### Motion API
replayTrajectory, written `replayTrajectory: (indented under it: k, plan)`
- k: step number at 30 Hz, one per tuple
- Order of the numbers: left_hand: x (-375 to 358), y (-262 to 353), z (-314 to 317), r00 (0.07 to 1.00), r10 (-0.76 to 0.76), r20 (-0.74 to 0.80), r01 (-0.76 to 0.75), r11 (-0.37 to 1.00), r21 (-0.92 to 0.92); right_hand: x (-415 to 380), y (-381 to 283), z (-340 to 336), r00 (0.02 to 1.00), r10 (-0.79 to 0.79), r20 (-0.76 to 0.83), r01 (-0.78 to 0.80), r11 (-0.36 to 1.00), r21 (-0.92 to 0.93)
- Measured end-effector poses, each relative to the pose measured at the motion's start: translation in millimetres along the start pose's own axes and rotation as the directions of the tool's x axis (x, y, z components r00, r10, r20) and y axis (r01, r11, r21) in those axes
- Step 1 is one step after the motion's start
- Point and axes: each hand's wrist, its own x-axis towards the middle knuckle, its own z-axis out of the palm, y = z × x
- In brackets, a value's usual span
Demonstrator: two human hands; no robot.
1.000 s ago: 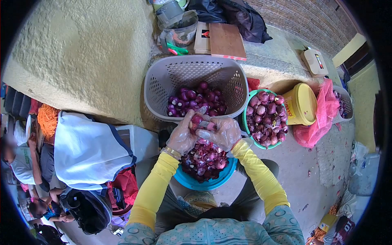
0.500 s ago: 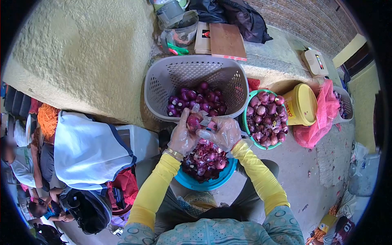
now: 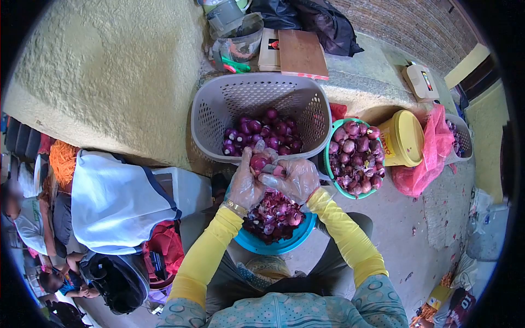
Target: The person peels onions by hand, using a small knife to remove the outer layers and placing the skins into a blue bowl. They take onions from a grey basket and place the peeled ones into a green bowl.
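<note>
My left hand [image 3: 246,183], in a clear plastic glove, is closed around a red onion [image 3: 260,163] near the front rim of a grey perforated basket [image 3: 199,123]. Smooth purple onions [image 3: 268,131] lie inside that basket. Gloved too, my right hand [image 3: 295,177] is beside the onion with its fingers closed; a small reddish piece shows at its fingertips, too small to name. Below both hands sits a blue basin [image 3: 273,249] with onion skins [image 3: 273,216] in it. To the right, a green-rimmed basket [image 3: 328,175] holds unpeeled-looking onions [image 3: 358,156].
A yellow bucket [image 3: 407,139] and a pink mesh sack [image 3: 432,158] stand at the right. Boards [image 3: 303,53] lie on the ledge behind the basket. At the left are a white cloth [image 3: 117,199] over a container and, farther off, two people [image 3: 33,224].
The view has shifted slightly. Both hands stay at the onion, with only small movement of the right hand's fingers.
</note>
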Motion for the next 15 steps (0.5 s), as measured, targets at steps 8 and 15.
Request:
replayTrajectory:
  k: [8,15]
  plan:
    - [-7.7,4.4,21.1,0.998,0.037,-0.041,-0.035,0.998,0.053,3.5,17.2,-3.8,0.998,0.025,-0.053,-0.026,0.999,-0.026]
    - [-3.8,2.8,13.4,0.999,0.037,-0.011,-0.036,0.996,0.078,3.3,10.7,-5.0,1.0,0.019,-0.023,-0.02,0.999,-0.026]
